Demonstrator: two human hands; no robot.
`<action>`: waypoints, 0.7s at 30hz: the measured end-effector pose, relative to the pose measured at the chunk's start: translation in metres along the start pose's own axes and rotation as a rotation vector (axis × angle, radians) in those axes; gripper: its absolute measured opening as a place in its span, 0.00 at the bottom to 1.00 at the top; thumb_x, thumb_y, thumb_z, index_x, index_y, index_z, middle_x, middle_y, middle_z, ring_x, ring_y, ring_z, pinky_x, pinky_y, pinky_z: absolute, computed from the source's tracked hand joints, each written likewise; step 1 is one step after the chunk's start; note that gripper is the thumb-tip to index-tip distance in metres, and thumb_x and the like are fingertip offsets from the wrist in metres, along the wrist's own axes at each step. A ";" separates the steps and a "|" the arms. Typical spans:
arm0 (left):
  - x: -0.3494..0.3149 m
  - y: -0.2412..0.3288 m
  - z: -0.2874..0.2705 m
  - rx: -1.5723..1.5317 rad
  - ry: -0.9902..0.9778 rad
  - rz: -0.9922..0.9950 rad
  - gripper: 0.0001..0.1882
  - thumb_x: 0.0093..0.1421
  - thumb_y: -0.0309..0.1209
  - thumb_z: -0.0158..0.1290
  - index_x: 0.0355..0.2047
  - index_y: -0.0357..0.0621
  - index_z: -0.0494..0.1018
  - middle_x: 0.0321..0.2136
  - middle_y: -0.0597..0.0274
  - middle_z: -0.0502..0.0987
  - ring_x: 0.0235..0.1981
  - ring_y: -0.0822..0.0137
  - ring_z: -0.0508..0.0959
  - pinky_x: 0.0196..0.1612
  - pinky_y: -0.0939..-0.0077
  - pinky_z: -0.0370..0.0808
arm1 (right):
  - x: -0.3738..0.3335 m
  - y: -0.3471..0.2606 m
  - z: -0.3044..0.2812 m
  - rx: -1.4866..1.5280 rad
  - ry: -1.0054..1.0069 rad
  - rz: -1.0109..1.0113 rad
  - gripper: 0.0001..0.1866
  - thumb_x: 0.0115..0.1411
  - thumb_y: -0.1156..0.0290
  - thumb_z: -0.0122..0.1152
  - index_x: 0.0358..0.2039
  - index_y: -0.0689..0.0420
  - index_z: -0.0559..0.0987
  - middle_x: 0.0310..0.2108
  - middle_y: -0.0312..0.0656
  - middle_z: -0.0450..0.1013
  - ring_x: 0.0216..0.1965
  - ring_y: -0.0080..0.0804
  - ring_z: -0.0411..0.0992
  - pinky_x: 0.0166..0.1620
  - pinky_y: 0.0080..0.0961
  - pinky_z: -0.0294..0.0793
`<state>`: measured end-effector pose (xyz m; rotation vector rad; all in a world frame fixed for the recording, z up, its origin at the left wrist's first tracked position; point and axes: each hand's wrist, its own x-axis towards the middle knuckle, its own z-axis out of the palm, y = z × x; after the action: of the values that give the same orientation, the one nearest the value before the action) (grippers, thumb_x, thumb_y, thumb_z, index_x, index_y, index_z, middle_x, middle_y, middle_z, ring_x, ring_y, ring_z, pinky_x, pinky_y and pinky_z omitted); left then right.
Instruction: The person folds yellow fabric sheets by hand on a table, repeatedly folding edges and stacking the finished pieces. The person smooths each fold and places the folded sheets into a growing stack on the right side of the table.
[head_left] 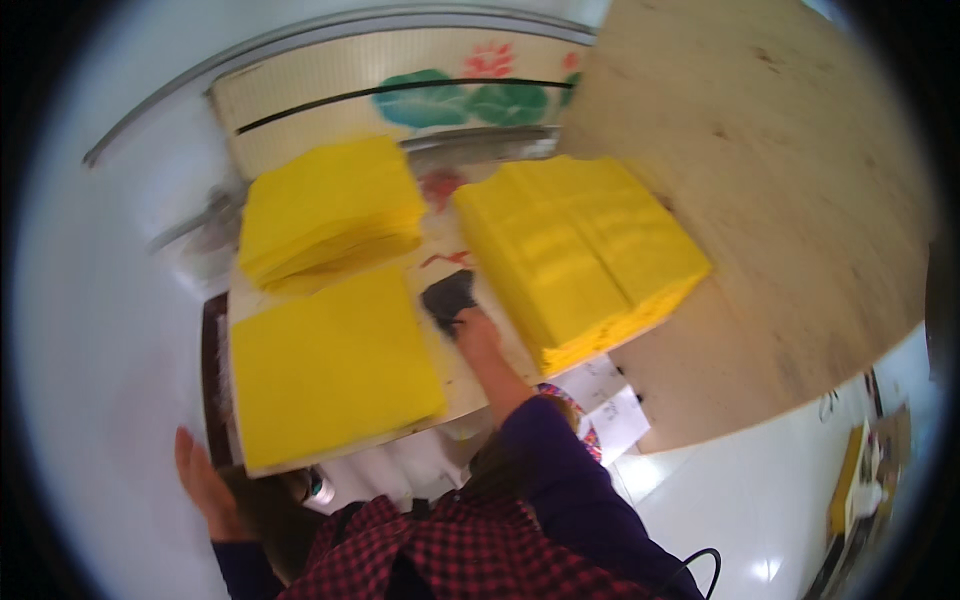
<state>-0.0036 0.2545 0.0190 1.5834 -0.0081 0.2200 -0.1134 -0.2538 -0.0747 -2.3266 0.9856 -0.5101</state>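
Note:
My right hand (478,328) reaches over the table between the yellow stacks. Its fingers are closed on a dark grey flat piece (447,298), perhaps a cloth or pad; the kind is unclear. To its left lies a flat yellow sheet or low stack (335,365) near the table's front edge. Behind that sits a taller stack of yellow sheets (335,205), with gaps along its near side. On the right stands a thick yellow stack (580,250), creased down its top. My left hand (205,485) hangs off the table's left front corner, fingers stretched out, holding nothing.
The pale tabletop (445,245) carries red marks. A panel painted with lotus leaves (350,90) stands behind it. A large wooden board (770,230) rises at right. Papers (608,405) lie below the table's right front edge; yellow and white items (855,490) sit at far right.

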 end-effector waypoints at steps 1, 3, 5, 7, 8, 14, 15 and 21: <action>0.000 -0.007 -0.004 -0.047 -0.019 0.023 0.25 0.67 0.27 0.41 0.63 0.33 0.57 0.64 0.53 0.60 0.65 0.61 0.59 0.67 0.68 0.53 | 0.002 0.002 0.001 0.003 0.028 0.003 0.08 0.53 0.66 0.63 0.35 0.51 0.79 0.42 0.48 0.74 0.45 0.50 0.72 0.46 0.41 0.72; 0.005 -0.019 -0.011 -0.084 -0.026 -0.002 0.25 0.67 0.28 0.42 0.63 0.33 0.57 0.63 0.53 0.60 0.64 0.62 0.59 0.67 0.68 0.54 | 0.004 -0.001 0.000 0.090 0.030 0.125 0.10 0.57 0.63 0.60 0.34 0.55 0.79 0.42 0.49 0.74 0.46 0.49 0.72 0.47 0.41 0.72; 0.015 -0.038 -0.015 -0.067 -0.045 0.018 0.25 0.66 0.30 0.44 0.61 0.33 0.60 0.62 0.52 0.62 0.63 0.61 0.61 0.66 0.67 0.56 | 0.003 -0.006 -0.014 0.093 -0.029 0.208 0.15 0.62 0.58 0.54 0.34 0.58 0.78 0.41 0.50 0.74 0.47 0.49 0.71 0.48 0.41 0.71; 0.032 -0.058 -0.020 -0.015 -0.111 0.162 0.23 0.63 0.31 0.48 0.58 0.37 0.65 0.59 0.52 0.65 0.61 0.59 0.64 0.63 0.65 0.60 | -0.015 -0.013 -0.035 -0.057 -0.027 0.101 0.19 0.65 0.55 0.49 0.34 0.59 0.78 0.40 0.51 0.73 0.47 0.49 0.71 0.49 0.41 0.71; 0.043 -0.064 -0.025 0.147 -0.094 0.216 0.23 0.64 0.32 0.47 0.58 0.37 0.65 0.59 0.51 0.65 0.61 0.58 0.64 0.63 0.65 0.60 | -0.027 -0.017 -0.045 -0.059 0.032 0.056 0.19 0.65 0.55 0.50 0.32 0.59 0.78 0.38 0.51 0.73 0.46 0.49 0.72 0.48 0.41 0.72; 0.070 -0.064 0.034 0.419 -0.126 0.514 0.22 0.65 0.33 0.46 0.58 0.37 0.66 0.59 0.51 0.65 0.61 0.57 0.65 0.63 0.64 0.60 | -0.121 0.000 -0.127 -0.044 0.069 -0.001 0.12 0.59 0.61 0.55 0.30 0.57 0.78 0.36 0.48 0.74 0.43 0.49 0.72 0.42 0.42 0.73; 0.062 -0.058 0.052 0.403 -0.135 0.501 0.22 0.65 0.34 0.45 0.58 0.37 0.66 0.59 0.50 0.65 0.61 0.57 0.65 0.62 0.64 0.60 | -0.143 0.009 -0.139 -0.082 0.039 0.026 0.13 0.58 0.60 0.56 0.33 0.57 0.78 0.40 0.48 0.74 0.46 0.48 0.72 0.45 0.42 0.72; 0.010 -0.025 0.140 0.396 -0.298 0.446 0.22 0.65 0.35 0.45 0.57 0.37 0.67 0.58 0.50 0.66 0.60 0.56 0.65 0.62 0.63 0.61 | -0.233 0.027 -0.144 -0.293 0.238 0.062 0.29 0.55 0.56 0.61 0.55 0.55 0.70 0.61 0.49 0.60 0.64 0.47 0.56 0.63 0.45 0.56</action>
<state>0.0291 0.1183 -0.0058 1.9840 -0.5853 0.3453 -0.3581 -0.1459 -0.0096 -2.5222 1.3168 -0.6681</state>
